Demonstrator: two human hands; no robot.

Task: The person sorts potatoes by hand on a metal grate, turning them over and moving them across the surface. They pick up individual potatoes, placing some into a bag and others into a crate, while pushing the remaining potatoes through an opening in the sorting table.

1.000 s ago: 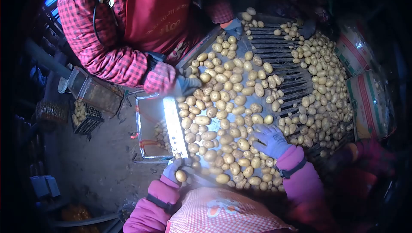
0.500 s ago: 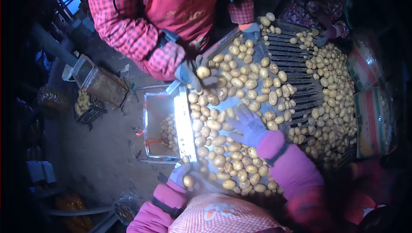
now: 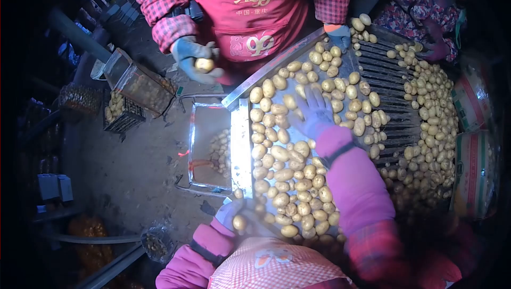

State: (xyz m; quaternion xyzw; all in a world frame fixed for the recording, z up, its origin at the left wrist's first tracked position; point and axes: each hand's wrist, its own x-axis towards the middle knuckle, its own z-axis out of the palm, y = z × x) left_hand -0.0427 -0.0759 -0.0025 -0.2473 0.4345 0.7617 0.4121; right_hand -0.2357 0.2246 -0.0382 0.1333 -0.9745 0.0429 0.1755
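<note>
My left hand, in a pale glove, holds a potato at the near left corner of the metal sorting table. Gloved too, my right hand reaches over the middle of the table with its fingers spread, palm down on or just above the potatoes. Potatoes lie on both sides of it. To the right the table turns into a grate of dark bars, with a large heap of potatoes beyond.
Across the table a co-worker in a red apron holds a potato and rests the other hand at the table's edge. Another person is at the far right. A framed bag hangs left; a crate and sacks stand around.
My right hand has moved away from me across the table, its fingers still spread. The co-worker's hand with a potato has moved off the table to the left. The view has shifted.
</note>
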